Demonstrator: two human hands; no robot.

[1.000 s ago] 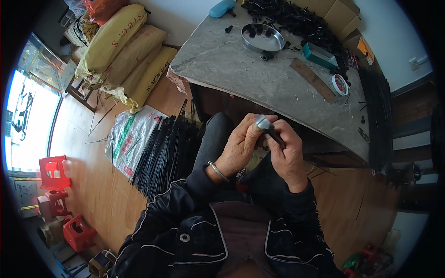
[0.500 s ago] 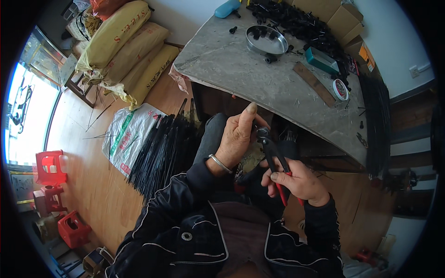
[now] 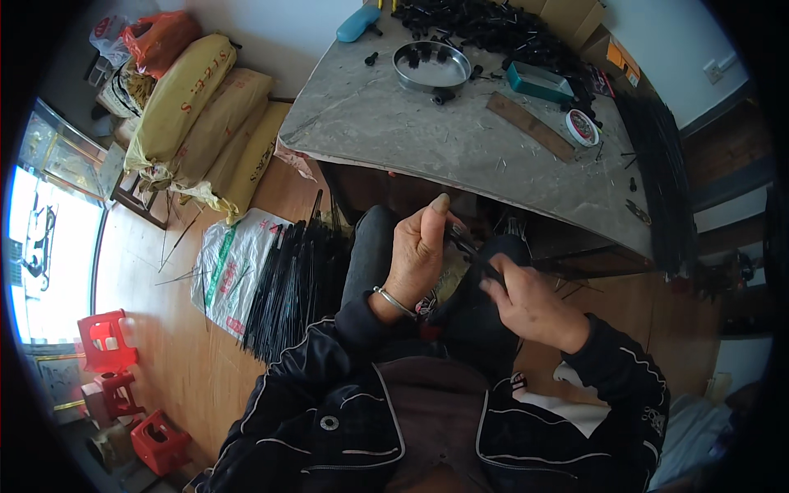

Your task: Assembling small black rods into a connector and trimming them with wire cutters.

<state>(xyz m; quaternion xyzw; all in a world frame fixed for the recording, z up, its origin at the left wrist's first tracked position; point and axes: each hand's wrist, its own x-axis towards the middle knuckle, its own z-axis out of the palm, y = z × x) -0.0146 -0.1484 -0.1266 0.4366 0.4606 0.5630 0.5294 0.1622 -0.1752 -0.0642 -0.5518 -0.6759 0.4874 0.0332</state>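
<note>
Your two hands are in front of the near edge of the counter (image 3: 370, 123). Your right hand (image 3: 538, 302) has its fingers closed in on one dark tool (image 3: 467, 244), so that grip is tight, but it is blurry. Your left hand (image 3: 417, 255) has its thumb up and its fingers curled, right by the tip of the tool. You cannot tell if this grip has hold of any small thing. Your left wrist has one silver bracelet (image 3: 394, 301).

On the counter, at its far side, is one big heap of black parts (image 3: 493, 33), too many to count. On the counter you also have one blue bottle (image 3: 355, 26), one round metal pan (image 3: 431, 80), one green-blue tray (image 3: 538, 88), one long brown bar (image 3: 530, 126), one small round tub (image 3: 582, 128) and, near its right end, one pair of pliers (image 3: 639, 213).

On the floor left of the counter is one bunch of black rods (image 3: 288, 283), too many to count, by one white bag (image 3: 226, 267). Farther left of the counter are three red stools (image 3: 160, 444) and at least three yellowish sacks (image 3: 182, 99).
</note>
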